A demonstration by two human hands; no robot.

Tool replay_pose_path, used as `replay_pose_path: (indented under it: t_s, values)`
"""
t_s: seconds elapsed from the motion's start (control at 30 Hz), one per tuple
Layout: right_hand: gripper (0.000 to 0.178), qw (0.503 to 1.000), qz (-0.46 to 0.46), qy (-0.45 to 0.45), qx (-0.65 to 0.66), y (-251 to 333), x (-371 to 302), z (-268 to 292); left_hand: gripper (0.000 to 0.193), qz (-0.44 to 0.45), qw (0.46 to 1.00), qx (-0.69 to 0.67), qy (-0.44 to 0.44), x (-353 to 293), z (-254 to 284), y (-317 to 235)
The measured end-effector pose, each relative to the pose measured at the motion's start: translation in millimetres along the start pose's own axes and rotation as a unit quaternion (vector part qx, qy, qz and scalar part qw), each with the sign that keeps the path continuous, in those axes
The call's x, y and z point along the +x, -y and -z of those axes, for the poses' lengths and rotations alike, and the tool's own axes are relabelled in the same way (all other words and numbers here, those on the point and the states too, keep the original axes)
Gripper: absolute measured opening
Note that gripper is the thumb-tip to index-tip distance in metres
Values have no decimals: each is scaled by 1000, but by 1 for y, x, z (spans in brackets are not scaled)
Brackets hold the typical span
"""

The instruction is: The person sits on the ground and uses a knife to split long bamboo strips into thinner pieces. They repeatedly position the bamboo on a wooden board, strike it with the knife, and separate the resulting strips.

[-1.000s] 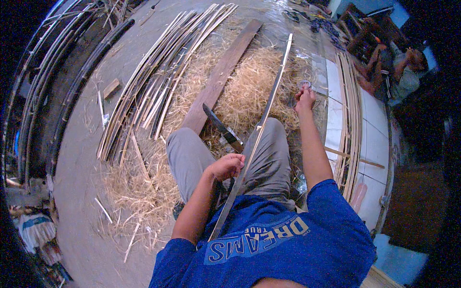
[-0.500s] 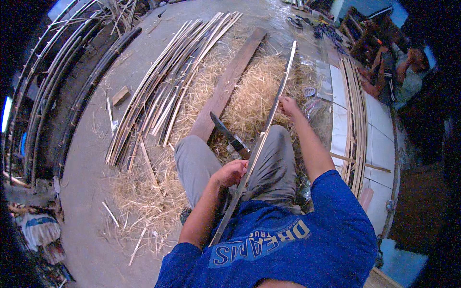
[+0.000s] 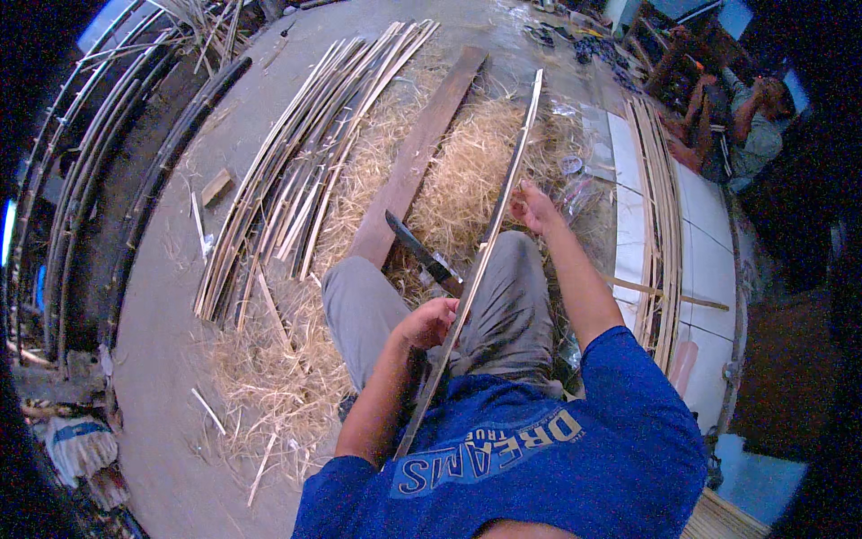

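Observation:
A long, narrow bamboo strip (image 3: 489, 232), dark on one face and pale along its edge, slants across my lap from beside my shirt up to the far right. My left hand (image 3: 429, 323) is closed around its lower part, above my thighs. Farther up, my right hand (image 3: 534, 208) has its curled fingers at the strip's right side; they seem to pinch it, though the fingertips are partly hidden. A dark-bladed knife (image 3: 417, 247) lies between my knees, its blade reaching over a brown plank (image 3: 413, 166) and its handle end behind the strip.
Pale shavings (image 3: 467, 157) heap around the plank. Left of it lies a bundle of split bamboo strips (image 3: 301, 153); more strips (image 3: 660, 225) rest on white tiles (image 3: 705, 242) at right. Dark bamboo poles (image 3: 171, 180) line the far left. Another person (image 3: 754, 135) sits at the upper right.
The bamboo strip and my right hand have shifted slightly left in the picture, as has most of the scene. Both hands stay at about the same places along the strip.

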State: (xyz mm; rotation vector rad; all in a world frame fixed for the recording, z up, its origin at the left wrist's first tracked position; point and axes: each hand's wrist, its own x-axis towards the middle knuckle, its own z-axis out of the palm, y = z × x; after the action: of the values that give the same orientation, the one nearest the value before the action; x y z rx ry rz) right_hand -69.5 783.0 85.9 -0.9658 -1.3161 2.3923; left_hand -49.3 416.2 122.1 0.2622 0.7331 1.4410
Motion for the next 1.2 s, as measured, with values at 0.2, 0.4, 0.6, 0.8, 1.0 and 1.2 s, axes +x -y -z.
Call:
replay_pose_path:
  t_s: [0.2,0.4,0.6,0.8,1.0,1.2]
  values:
    - [29,958,63,-37,-279,-13,17,5,54,-32,998,-14,-48,5,-2,8]
    - [33,803,312,-175,-476,-23,-3,19,55,0,999,21,-25,0,-7,-2]
    - [36,898,319,-140,-268,-38,-32,6,58,-5,1000,24,-11,13,26,16]
    - [43,845,200,-50,-494,-22,-61,-23,53,12,999,30,-15,5,4,4]
    - [37,794,253,-17,-552,-8,-81,-34,11,-42,996,46,-58,8,-7,7]
    - [23,971,135,139,-142,23,-92,-41,9,-20,994,82,-68,5,-1,3]
